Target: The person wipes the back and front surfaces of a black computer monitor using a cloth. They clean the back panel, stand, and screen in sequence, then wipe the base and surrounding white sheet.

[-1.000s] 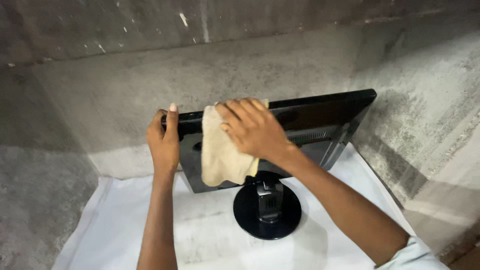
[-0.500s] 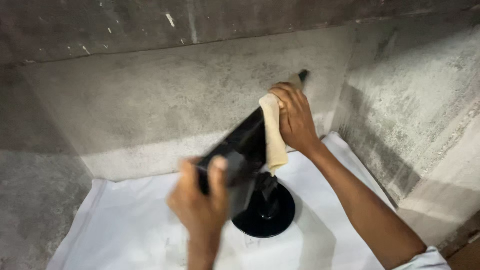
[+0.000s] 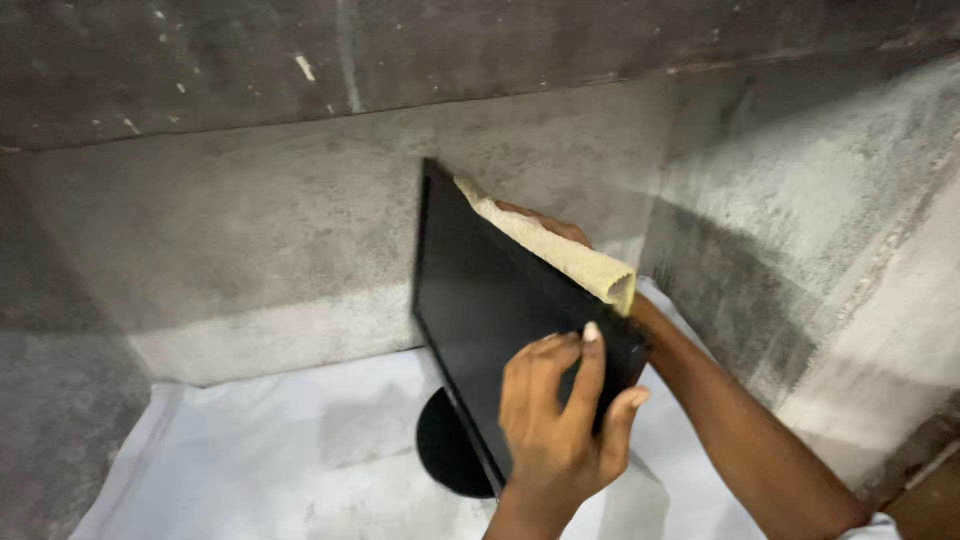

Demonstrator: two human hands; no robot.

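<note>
My left hand, low centre of frame, has a tight grip on the monitor edge to steady it on its round base. Right hand mostly hidden behind, pressing beige cloth vs the back; its grip I can't tell. White sheet covers the surface

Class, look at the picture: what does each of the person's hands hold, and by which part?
The left hand grips the black monitor by its near edge. The right hand, mostly hidden behind it, holds a beige cloth against the monitor's top edge.
</note>
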